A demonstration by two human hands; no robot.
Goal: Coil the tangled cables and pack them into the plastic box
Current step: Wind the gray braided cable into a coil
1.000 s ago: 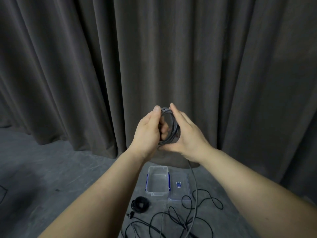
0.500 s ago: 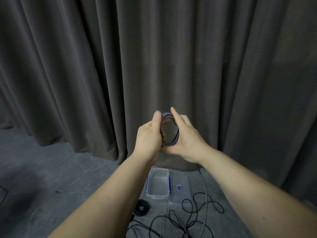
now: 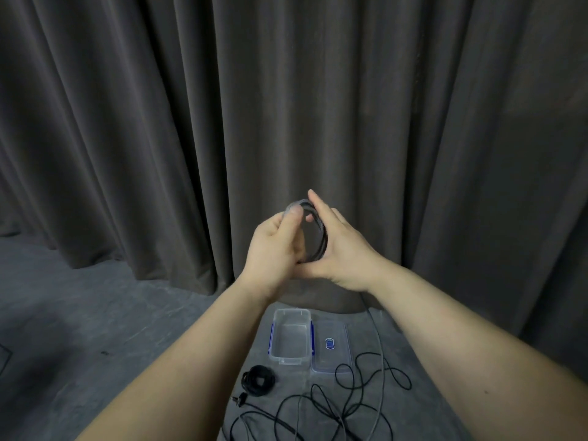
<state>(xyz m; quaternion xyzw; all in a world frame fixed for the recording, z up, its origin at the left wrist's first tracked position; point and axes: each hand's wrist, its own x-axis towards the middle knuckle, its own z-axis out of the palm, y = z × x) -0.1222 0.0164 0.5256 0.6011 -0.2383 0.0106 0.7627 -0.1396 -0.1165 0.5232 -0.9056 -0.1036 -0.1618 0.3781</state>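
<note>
Both hands are raised in front of the curtain around a small grey cable coil (image 3: 321, 241). My left hand (image 3: 275, 249) pinches the top of the coil between thumb and fingers. My right hand (image 3: 342, 249) cups the coil from the right, its fingers wrapped behind the loops. The coil's loose tail (image 3: 380, 351) drops down to the floor. Below, the clear plastic box (image 3: 290, 337) with blue clips stands open and holds nothing, its lid (image 3: 331, 346) flat beside it.
A wound black cable bundle (image 3: 258, 380) with a plug lies left of the box front. Tangled black cables (image 3: 343, 405) sprawl over the grey floor (image 3: 95, 313) near the lid. A dark pleated curtain (image 3: 286, 106) hangs close behind.
Both hands have stayed together on the coil. My left thumb has slid up over the top loops and the hanging tail has shifted right. The view has tilted slightly.
</note>
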